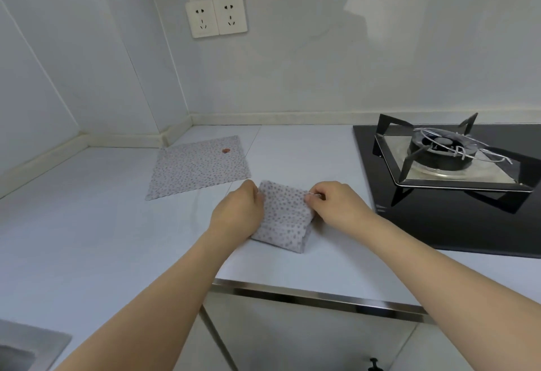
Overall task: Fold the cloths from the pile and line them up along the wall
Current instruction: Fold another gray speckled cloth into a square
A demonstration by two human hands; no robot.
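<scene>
Two cloths: one flat cloth (pixel 199 165), one folded cloth (pixel 285 220) pinched by left hand (pixel 238 212) and right hand (pixel 336 202).

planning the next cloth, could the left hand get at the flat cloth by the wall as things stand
Probably yes, once freed. The left hand now grips the folded cloth, as does the right hand. The flat cloth lies just beyond and to the left, with only bare counter between.

Sink (pixel 26 347) (corner only), edge-cropped
</scene>
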